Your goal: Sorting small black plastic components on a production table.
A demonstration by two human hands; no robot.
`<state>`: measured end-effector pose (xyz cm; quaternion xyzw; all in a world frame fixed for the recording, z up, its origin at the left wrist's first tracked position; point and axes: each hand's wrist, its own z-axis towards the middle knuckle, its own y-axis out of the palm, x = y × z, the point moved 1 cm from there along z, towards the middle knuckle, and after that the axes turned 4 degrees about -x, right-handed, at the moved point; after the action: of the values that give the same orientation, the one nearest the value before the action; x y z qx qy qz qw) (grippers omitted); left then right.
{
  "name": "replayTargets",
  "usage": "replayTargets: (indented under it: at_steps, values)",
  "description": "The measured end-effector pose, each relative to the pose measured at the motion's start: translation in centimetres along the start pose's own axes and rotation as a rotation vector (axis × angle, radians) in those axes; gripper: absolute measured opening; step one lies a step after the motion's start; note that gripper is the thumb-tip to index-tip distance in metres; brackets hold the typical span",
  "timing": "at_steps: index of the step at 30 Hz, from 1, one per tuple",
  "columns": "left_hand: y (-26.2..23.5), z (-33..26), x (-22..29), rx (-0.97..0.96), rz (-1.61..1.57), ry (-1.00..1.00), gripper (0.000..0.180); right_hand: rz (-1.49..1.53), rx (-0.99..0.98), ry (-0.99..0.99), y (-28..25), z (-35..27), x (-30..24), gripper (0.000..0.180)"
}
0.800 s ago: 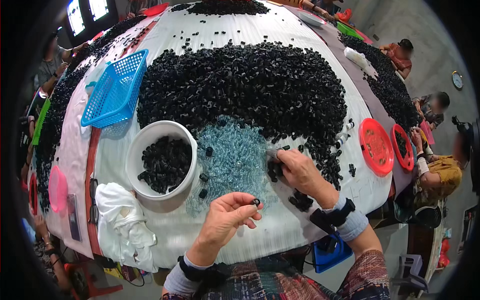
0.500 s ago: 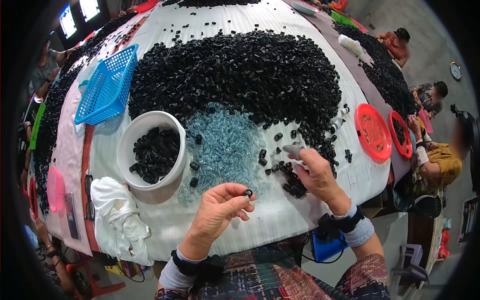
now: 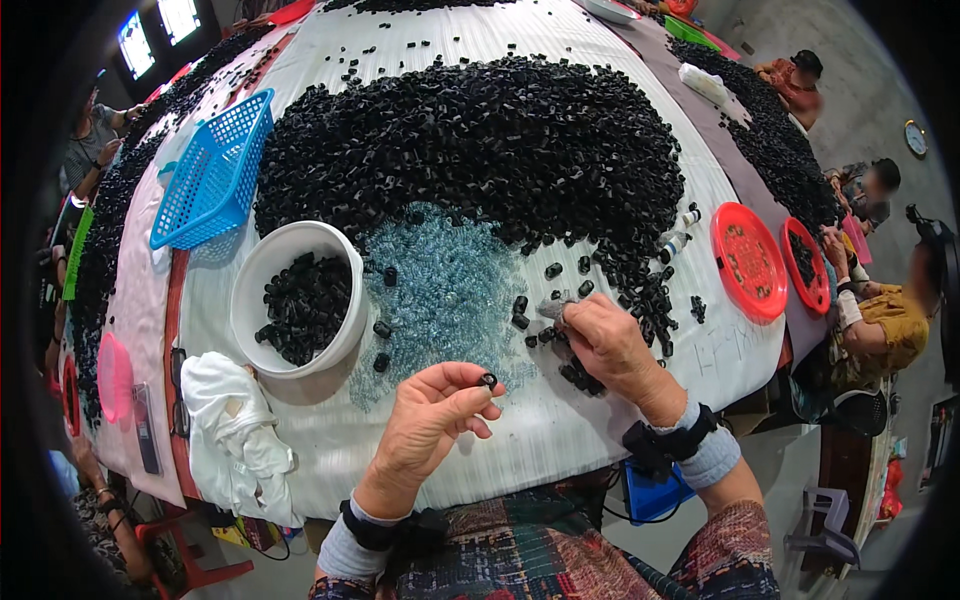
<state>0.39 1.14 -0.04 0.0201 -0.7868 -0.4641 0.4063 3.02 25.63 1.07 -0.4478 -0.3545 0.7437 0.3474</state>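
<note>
Between the thumb and index finger of my left hand (image 3: 425,425) is a small black ring-shaped part (image 3: 488,380), its hole turned up. My right hand (image 3: 615,350) is closed just above a small group of black parts (image 3: 578,378). Something grey (image 3: 556,308), perhaps a finger cover, shows at its fingertips; what else the fingers hold is hidden. Beyond my left hand spreads a heap of small clear bluish pieces (image 3: 435,300). A few loose black parts (image 3: 521,312) lie between this heap and my right hand. Behind stretches a large pile of black parts (image 3: 470,150).
A white bowl (image 3: 352,330) partly filled with black parts stands left of the clear heap. Behind it sits a blue basket (image 3: 215,170). A white cloth (image 3: 235,425) lies at the near left edge. Red trays (image 3: 765,262) stand right. Several people work at both sides.
My right hand has moved a little left and down, over the small group of black parts. My left hand has shifted slightly left, still pinching the black ring-shaped part.
</note>
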Motion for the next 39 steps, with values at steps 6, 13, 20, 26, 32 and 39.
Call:
replayTargets:
  at_steps: [6, 13, 20, 26, 32, 39]
  values:
    - [-0.3, 0.4, 0.1, 0.009, -0.008, -0.012, 0.021, -0.123, -0.031, 0.035, 0.7, 0.3, 1.4, 0.025]
    - [-0.6, 0.7, 0.2, 0.02, -0.037, -0.019, 0.021, -0.112, 0.082, 0.06, -0.5, 0.3, 0.4, 0.025]
    - [-0.5, 0.7, 0.4, 0.015, -0.046, -0.024, 0.022, -0.078, -0.041, 0.019, 0.4, 1.0, 0.2, 0.024]
    - [-0.6, 0.6, 0.5, 0.0, -0.049, -0.014, 0.022, -0.171, -0.09, -0.003, 1.1, 2.4, 0.2, 0.024]
    - [-0.1, 0.6, 0.4, -0.006, -0.062, -0.01, 0.021, -0.168, -0.066, 0.005, 0.5, 2.6, -1.0, 0.024]
    - [0.7, 0.4, -0.1, -0.021, -0.014, 0.067, 0.02, 0.548, 0.095, 0.121, -0.5, 2.0, -6.8, 0.034]
